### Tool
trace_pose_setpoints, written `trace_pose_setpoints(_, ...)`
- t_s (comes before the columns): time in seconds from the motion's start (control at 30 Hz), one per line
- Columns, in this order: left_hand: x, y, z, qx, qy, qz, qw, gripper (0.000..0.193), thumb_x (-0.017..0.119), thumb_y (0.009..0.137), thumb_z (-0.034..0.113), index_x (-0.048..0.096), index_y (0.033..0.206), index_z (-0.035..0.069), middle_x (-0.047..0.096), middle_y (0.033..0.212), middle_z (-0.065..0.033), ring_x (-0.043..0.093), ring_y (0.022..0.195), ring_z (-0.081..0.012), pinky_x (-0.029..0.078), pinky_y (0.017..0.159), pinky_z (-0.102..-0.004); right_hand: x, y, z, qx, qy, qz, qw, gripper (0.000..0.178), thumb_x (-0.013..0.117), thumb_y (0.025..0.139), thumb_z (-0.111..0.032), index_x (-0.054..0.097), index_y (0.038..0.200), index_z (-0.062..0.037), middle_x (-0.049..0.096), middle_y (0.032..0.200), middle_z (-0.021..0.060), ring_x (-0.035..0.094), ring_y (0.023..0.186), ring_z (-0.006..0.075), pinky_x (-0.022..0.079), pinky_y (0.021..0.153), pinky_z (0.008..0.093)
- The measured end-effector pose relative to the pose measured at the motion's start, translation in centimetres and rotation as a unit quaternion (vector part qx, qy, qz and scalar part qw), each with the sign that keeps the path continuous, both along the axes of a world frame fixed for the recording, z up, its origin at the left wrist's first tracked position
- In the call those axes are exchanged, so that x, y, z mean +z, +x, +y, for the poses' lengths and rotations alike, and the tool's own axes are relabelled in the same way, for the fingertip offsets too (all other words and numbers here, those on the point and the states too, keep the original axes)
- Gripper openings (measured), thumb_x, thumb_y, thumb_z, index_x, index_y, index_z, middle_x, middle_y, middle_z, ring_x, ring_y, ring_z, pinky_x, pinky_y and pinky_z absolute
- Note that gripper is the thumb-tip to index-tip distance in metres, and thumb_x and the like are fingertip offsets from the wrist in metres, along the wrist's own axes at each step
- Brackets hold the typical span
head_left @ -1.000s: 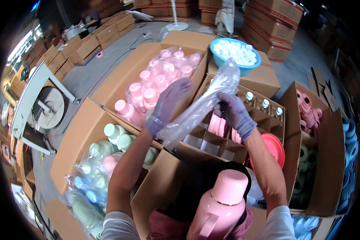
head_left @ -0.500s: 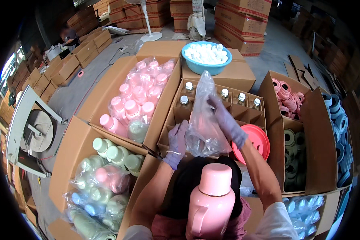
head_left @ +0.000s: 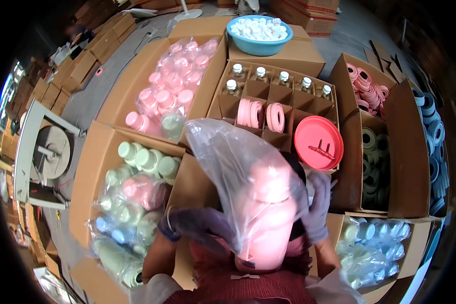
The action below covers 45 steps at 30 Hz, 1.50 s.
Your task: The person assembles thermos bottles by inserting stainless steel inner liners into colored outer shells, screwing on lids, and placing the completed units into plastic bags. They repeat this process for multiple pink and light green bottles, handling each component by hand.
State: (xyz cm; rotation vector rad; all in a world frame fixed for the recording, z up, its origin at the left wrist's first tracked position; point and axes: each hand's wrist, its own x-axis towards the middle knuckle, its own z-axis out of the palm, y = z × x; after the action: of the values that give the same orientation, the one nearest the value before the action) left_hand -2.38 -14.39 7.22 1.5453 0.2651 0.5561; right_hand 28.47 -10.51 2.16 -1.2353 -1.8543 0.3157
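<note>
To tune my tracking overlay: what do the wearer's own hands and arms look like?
The left hand and right hand wear close-fitting, purplish-grey gloves ending around the wrists. A thin pale band shows at the left wrist. Forearms are bare below whitish sleeves.

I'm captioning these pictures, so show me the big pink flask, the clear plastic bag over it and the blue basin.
Pink flask (head_left: 267,223): head view, middle of its body.
Clear plastic bag (head_left: 218,147): head view, its loose upper-left part.
Blue basin (head_left: 259,48): head view, its outer front wall.
</note>
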Motion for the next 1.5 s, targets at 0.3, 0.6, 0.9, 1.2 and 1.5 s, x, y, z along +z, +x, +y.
trace_pose_setpoints(0.3,0.2,-2.7,-6.8,0.278,-0.054,0.246,0.927,0.032,0.059,0.095,0.026,0.061,0.113,0.000,0.065,0.104,-0.0103,0.063,0.078,-0.0174,0.053,0.070,-0.0371,-5.3,7.8,-17.0,0.335,0.040,-0.201,0.920,0.020,0.066,0.068,-0.017,0.060,0.086,-0.0165,0.057,0.102,0.0045,0.057,0.102,0.0271,0.041,0.096,0.0554)
trace_pose_setpoints(0.6,-8.0,0.2,-9.7,0.397,0.227,0.418,0.785,0.048,0.065,0.089,0.031,0.051,0.121,-0.002,0.061,0.100,-0.0171,0.062,0.077,-0.0356,0.053,0.071,-0.0446,-4.5,6.5,-14.9,0.377,0.030,-0.140,0.915,0.018,0.066,0.084,-0.022,0.064,0.098,-0.0107,0.059,0.113,0.0084,0.057,0.111,0.0277,0.044,0.095,0.0516)
trace_pose_setpoints(0.9,-9.7,-8.6,-24.8,0.607,-0.403,-0.334,0.597,0.030,0.047,0.098,0.019,0.054,0.121,0.001,0.062,0.118,-0.0134,0.063,0.100,-0.0264,0.054,0.086,-0.0384,5.6,-17.2,-5.6,0.487,-0.245,0.195,0.815,0.026,0.055,0.093,-0.014,0.069,0.108,0.0015,0.054,0.134,0.0197,0.050,0.125,0.0342,0.041,0.103,0.0405)
trace_pose_setpoints(1.2,-14.7,-19.0,-23.0,0.857,-0.154,0.131,0.473,0.031,0.056,0.096,0.028,0.058,0.112,0.002,0.064,0.096,-0.0106,0.067,0.079,-0.0267,0.060,0.058,-0.0412,-8.7,-31.2,2.9,0.530,-0.128,-0.211,0.811,0.058,0.070,0.082,-0.029,0.053,0.134,-0.0101,0.045,0.140,0.0191,0.046,0.126,0.0386,0.040,0.104,0.0454)
trace_pose_setpoints(1.5,-20.4,-16.9,-19.1,0.710,0.051,0.447,0.542,0.034,0.066,0.086,0.035,0.065,0.107,0.009,0.067,0.104,-0.0150,0.064,0.093,-0.0333,0.051,0.082,-0.0440,-6.5,-37.4,-5.8,0.554,0.029,-0.092,0.827,0.088,0.080,0.069,-0.046,0.041,0.146,-0.0256,0.027,0.148,0.0269,0.033,0.132,0.0488,0.030,0.106,0.0601)
